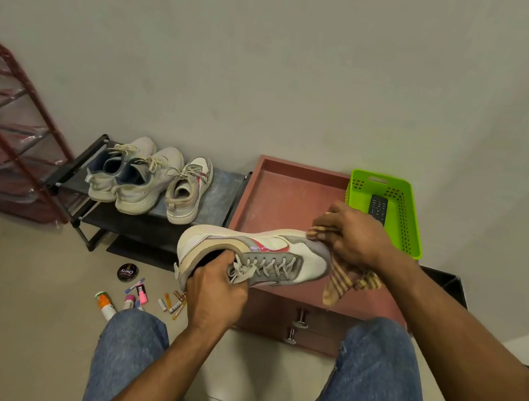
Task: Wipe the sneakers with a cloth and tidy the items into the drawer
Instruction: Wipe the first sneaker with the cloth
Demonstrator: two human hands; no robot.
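Wiping step in hand: left hand grips the white leather sneaker by its collar, right hand at 3 o'clock clutches the striped brown cloth against the toe; next, probably stroke heelward.

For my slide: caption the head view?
Left hand holds sneaker; right hand wipes its toe with striped cloth.

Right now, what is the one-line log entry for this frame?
step: wiping sneaker toe | left hand: grips sneaker at collar | right hand: holds striped cloth on toe | pending: floor items into drawer
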